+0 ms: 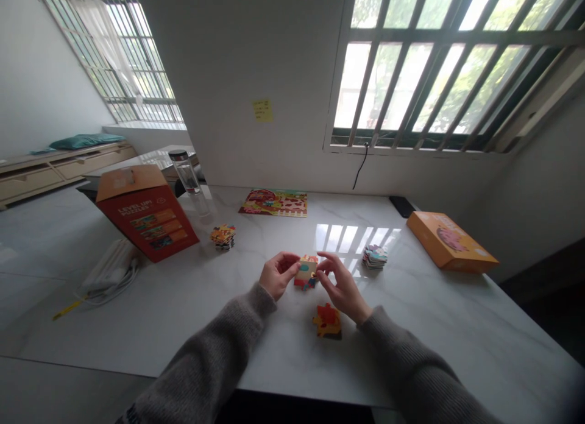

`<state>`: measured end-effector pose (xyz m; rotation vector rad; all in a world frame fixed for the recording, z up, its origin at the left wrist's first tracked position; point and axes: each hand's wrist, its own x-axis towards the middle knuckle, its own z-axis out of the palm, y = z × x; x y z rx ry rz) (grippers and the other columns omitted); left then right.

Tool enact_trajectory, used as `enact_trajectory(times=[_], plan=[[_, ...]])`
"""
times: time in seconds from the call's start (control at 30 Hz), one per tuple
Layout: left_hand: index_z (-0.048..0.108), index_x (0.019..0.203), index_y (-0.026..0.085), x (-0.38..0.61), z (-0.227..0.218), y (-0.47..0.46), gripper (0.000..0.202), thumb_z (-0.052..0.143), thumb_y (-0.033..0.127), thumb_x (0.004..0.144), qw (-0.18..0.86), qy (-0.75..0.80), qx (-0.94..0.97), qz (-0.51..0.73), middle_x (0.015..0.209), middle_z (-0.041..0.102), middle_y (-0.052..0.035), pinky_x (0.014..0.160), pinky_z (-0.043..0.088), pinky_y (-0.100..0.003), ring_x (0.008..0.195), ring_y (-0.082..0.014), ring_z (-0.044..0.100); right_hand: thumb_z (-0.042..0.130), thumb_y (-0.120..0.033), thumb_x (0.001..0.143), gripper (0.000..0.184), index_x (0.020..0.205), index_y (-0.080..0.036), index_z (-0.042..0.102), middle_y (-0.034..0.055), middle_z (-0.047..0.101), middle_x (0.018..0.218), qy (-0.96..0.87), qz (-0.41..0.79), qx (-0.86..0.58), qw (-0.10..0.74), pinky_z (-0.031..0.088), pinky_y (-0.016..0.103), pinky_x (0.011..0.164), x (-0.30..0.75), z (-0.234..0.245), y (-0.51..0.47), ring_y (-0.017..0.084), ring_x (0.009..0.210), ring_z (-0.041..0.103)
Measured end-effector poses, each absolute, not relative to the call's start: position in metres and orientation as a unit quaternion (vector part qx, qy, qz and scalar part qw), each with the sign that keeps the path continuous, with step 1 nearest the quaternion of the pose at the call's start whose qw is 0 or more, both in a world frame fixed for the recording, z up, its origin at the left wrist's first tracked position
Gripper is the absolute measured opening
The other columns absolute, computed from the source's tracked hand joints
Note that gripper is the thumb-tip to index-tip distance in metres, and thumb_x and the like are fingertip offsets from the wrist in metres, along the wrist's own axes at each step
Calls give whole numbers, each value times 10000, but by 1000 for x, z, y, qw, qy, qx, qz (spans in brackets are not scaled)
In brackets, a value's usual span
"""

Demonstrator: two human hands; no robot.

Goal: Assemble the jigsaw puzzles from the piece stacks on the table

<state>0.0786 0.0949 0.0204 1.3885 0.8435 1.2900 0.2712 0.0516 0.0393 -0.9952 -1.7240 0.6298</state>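
Note:
Between my hands, above the table, is a small stack of jigsaw puzzle pieces (308, 270) in cream, red and blue. My left hand (278, 274) pinches its left edge between thumb and fingers. On the other side, my right hand (339, 284) has its thumb and fingertips closed at the right edge, with the index finger raised along the top. Nearer to me on the tabletop lie orange and red puzzle pieces (327, 320). One pile of puzzle pieces (223, 236) stands to the left, and another pile of pieces (375, 257) stands to the right.
A farm picture sheet (274, 203) lies by the wall. At left stand a red puzzle box (148, 214), a glass bottle (185, 173) and a white power strip (109, 268). An orange box (450, 241) and a black phone-like object (401, 206) lie at right on the marbled table (192, 326).

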Motion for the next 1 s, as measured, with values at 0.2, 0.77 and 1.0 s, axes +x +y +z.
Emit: enact_trajectory(times=[0.2,0.77,1.0], plan=[[671,970,156,78,20,90,360,685,498,860,484,347,623,507,902,726,-80,766,587,-348,830,-207,703,574,-363,955,298,1209,-218,625,15,618,794,-707,314,-422,472,509,317,693,268,35,51,166,714,573],[483,1357,215,61,27,91,626,579,161,740,131,274,859,412,1283,577,-103,1054,431,-472,1189,-296,513,597,-420,927,330,1169,-199,636,11,604,790,-637,365,-437,519,517,307,660,288,33,64,158,697,584],[564,1310,250,90,26,107,557,703,415,797,30,298,913,278,1420,521,-104,1153,293,-511,1337,-326,417,556,-431,942,342,1187,-196,590,-15,529,783,-556,296,-474,616,439,248,524,312,45,72,115,594,485]])
